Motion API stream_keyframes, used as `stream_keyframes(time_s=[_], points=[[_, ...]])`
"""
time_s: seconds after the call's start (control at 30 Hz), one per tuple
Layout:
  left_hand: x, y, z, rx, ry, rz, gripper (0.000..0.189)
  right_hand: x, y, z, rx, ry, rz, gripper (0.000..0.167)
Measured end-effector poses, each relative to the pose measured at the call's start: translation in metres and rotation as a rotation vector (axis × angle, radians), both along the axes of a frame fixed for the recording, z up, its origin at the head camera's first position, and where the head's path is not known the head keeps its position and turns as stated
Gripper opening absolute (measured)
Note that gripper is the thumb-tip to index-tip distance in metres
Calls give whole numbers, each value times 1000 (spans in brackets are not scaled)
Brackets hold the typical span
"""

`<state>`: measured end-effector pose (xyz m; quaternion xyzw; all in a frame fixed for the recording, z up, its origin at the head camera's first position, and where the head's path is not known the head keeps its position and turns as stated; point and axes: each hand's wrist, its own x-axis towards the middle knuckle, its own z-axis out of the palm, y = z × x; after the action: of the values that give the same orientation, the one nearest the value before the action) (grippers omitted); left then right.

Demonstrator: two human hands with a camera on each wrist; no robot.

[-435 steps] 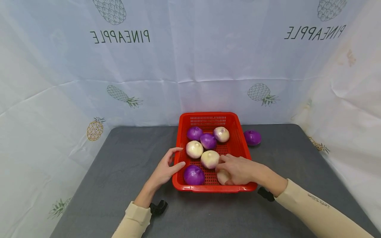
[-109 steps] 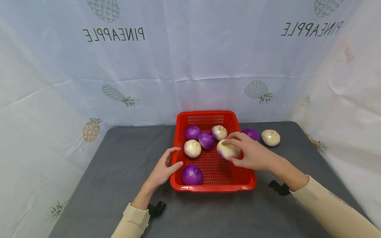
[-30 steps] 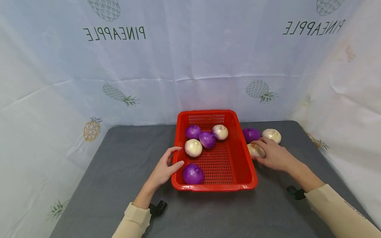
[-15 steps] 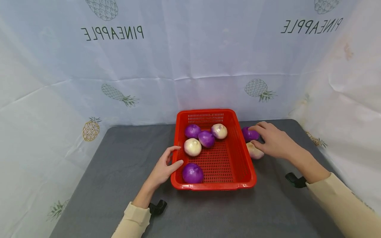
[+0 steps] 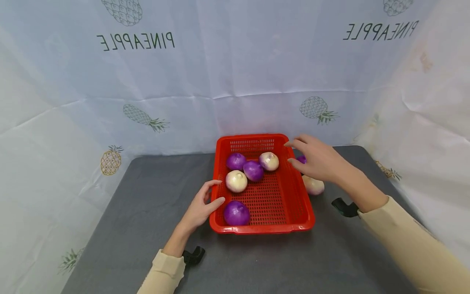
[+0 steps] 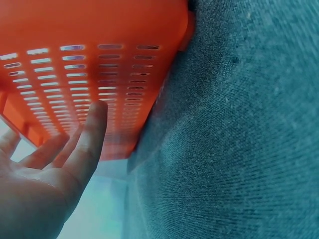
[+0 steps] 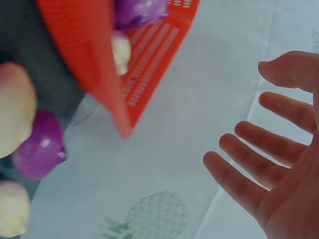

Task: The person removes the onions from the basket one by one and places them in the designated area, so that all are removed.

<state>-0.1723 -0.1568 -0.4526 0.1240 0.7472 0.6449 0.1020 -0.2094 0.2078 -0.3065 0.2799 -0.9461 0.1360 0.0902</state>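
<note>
A red plastic basket (image 5: 271, 229) holds purple onions, such as the front one (image 5: 236, 213), and cream-white onions, such as the middle one (image 5: 236, 181) and the far one (image 5: 269, 161). My left hand (image 5: 198, 207) rests at the basket's left rim. In the left wrist view its fingers (image 6: 87, 144) extend along the slotted wall. My right hand (image 5: 316, 158) hovers near the far right rim, fingers spread and holding nothing. Beside the basket on the right sit a cream-white onion (image 5: 313, 185) and a purple onion (image 5: 302, 159), partly covered by the hand. The right wrist view shows another cream-white onion (image 7: 12, 208) there.
The basket stands on a dark grey table (image 5: 147, 245). Behind it and along both sides hangs a white sheet (image 5: 198, 81) printed with pineapples.
Two cream-white onions have gone from the basket to the table on its right. My right hand has let go of the second and moved up and left toward the basket. The left hand stays put.
</note>
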Motion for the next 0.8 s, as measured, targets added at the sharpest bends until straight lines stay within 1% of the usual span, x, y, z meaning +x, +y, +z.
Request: stream_keyframes(time_s=[0.17, 0.3, 0.37, 0.6, 0.8], points=[[0, 0, 0, -2, 9, 0, 59, -7, -19, 8, -15, 11, 16, 41], [1, -1, 0, -6, 2, 0, 57, -10, -31, 9, -7, -20, 1, 43], [2, -1, -1, -5, -1, 0, 56, -13, -36, 7, -5, -34, -2, 44], [2, -1, 0, -13, 1, -3, 55, -26, -51, 0, -46, -76, 15, 43], [1, -1, -1, -11, 12, 0, 55, -39, -60, -12, -48, -98, 28, 45]])
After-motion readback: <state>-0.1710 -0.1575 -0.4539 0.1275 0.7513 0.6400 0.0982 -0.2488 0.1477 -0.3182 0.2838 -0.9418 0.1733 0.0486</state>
